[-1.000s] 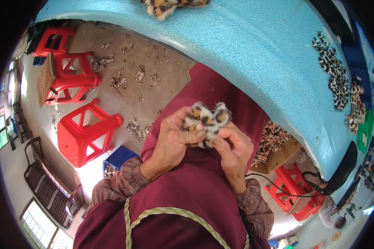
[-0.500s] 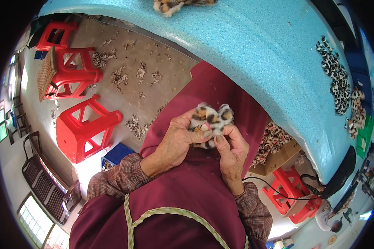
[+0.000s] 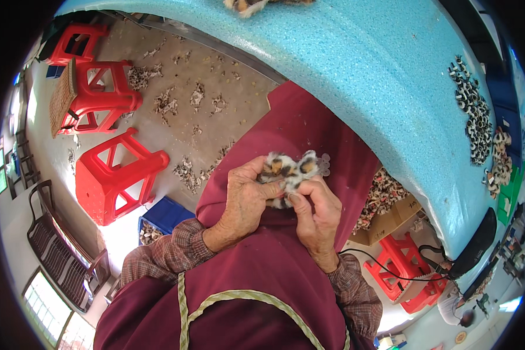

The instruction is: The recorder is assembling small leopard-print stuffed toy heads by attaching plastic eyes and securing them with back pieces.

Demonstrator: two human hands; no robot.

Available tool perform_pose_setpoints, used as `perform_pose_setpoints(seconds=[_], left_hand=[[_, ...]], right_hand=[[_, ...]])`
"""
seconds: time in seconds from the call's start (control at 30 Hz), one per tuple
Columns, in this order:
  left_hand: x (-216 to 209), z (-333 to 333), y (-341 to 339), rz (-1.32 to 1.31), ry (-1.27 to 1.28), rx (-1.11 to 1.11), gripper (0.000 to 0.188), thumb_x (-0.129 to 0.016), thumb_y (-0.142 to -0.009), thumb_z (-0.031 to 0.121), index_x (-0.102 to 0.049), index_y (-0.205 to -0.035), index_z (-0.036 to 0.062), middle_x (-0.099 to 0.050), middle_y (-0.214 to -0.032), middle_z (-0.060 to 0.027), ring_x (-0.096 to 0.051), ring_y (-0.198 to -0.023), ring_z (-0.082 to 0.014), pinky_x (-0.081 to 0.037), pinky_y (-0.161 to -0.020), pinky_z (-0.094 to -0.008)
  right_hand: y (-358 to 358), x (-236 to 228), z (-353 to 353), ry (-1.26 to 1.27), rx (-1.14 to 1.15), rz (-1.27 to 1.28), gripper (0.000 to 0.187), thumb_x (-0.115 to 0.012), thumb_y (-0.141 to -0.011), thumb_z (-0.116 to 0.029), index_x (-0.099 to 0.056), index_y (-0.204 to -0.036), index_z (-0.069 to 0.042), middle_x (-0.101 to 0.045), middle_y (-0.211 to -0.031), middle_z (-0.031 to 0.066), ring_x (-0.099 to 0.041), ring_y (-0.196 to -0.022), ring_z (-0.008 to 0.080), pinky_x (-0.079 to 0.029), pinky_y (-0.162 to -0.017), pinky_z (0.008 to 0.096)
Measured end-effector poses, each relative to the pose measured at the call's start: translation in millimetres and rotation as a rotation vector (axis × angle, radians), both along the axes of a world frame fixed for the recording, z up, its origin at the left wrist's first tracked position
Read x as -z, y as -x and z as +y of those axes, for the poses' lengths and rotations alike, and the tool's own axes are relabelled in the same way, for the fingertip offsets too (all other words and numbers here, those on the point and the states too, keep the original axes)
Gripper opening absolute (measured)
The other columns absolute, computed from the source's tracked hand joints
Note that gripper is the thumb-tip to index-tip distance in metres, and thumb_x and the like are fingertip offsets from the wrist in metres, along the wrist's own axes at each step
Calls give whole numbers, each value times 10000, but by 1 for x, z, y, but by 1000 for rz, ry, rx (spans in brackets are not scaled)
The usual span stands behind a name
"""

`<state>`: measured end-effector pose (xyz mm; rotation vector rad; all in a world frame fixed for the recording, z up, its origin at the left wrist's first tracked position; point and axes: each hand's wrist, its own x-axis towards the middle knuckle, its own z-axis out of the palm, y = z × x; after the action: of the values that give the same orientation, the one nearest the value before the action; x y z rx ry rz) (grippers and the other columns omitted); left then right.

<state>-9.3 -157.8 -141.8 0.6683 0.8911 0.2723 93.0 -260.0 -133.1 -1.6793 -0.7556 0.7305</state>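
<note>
A small spotted plush fur piece (image 3: 290, 168), white with black and orange patches, is held over my lap. My left hand (image 3: 244, 195) pinches its left side, the thumb pressed on top. My right hand (image 3: 316, 214) grips the lower right edge between thumb and forefinger. One rounded, ear-like lobe of the fur stands up at the upper right. Beside that lobe shows something pale and see-through with rounded edges (image 3: 325, 164), too unclear to name. Fingers cover the underside of the piece.
A blue speckled table (image 3: 356, 64) curves ahead and right, bearing another fur piece (image 3: 262, 6) and a heap of black-and-white parts (image 3: 473, 114). Red stools (image 3: 119, 178) and a blue bin (image 3: 166, 216) stand left. A cardboard box (image 3: 391, 224) of scraps sits right, and scraps litter the floor.
Both hands have shifted slightly down and left with the fur piece. A pinkish patch near the left thumb no longer shows, and the see-through thing now shows by the lobe.
</note>
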Motion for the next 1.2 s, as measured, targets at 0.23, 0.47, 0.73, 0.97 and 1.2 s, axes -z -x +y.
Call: perform_pose_setpoints(seconds=[0.23, 0.47, 0.73, 0.97, 1.2], left_hand=[[4, 9, 0, 16, 124, 10, 206, -578, -778, -62, -621, -968, 4, -642, -851, -30, -586, -704, -87, -515, -620, -229], [13, 10, 7, 81, -28, 189, 211, -622, -754, -60, -636, -957, -4, -642, -819, -28, -588, -665, -91, -499, -592, -220], [2, 15, 1, 63, 192, 125, 253, -677, -832, 70, -591, -1059, 0, -629, -883, -22, -592, -739, -102, -510, -636, -245], [8, 13, 13, -8, 159, 171, 285, -641, -865, 119, -568, -1107, -13, -630, -952, -38, -583, -862, -103, -479, -769, -244], [6, 11, 12, -20, 140, 173, 328, -657, -852, 146, -595, -1119, -35, -653, -981, -47, -593, -848, -97, -480, -770, -240]], right_hand=[[-24, -9, 15, -6, -212, -439, 205, -714, -693, -5, -542, -804, -25, -574, -873, 107, -566, -794, 290, -460, -689, 347], [-22, 13, 7, 115, -240, 212, 427, -757, -655, -48, -518, -1008, -46, -596, -1057, 121, -602, -942, 261, -477, -819, 349], [-22, 26, 2, 143, -137, 420, 464, -709, -759, -51, -532, -1184, 2, -651, -977, 83, -612, -915, 146, -491, -806, 283], [-16, 23, 3, 24, 36, 751, 411, -697, -783, -42, -554, -1165, 16, -636, -994, 46, -599, -899, 119, -484, -819, 264], [-21, 17, 3, 79, -62, 663, 389, -736, -766, -116, -568, -1097, -1, -636, -955, 37, -588, -862, 104, -482, -770, 255]])
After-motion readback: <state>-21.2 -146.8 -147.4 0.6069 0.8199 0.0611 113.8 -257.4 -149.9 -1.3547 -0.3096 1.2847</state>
